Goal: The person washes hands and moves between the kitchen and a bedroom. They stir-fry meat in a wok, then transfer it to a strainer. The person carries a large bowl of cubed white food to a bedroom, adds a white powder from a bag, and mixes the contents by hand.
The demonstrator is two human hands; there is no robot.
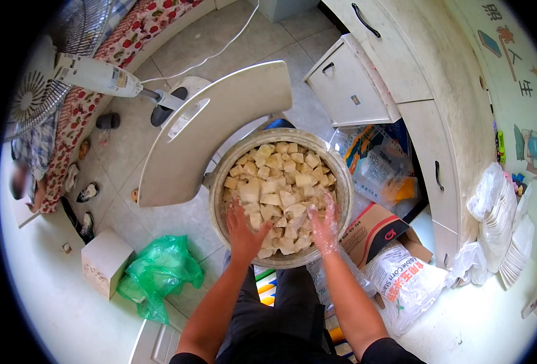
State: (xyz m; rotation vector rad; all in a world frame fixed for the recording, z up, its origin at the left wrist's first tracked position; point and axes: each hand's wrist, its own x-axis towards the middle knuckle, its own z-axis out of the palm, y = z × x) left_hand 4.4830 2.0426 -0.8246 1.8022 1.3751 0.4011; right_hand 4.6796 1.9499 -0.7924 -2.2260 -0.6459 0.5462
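A large round metal basin (214, 182) stands before me, filled with pale yellow chunks of food (268, 186), roughly cubed and dusted with white powder. From the picture I cannot settle what food they are. My left hand (243, 230) rests on the chunks at the basin's near left, fingers spread, gripping none that I can see. Over at the near right, my right hand (325, 225) lies against the pile with its fingers apart. White powder coats its fingers and palm. Some fingertips of both hands are partly hidden among the chunks.
Behind the basin is a chair's curved backrest (232, 127). To the right are a cardboard box (371, 232), a printed white plastic bag (405, 282) and drawers (425, 159). A green plastic bag (161, 273) and a fan (100, 77) are left. Another person (36, 182) is at far left.
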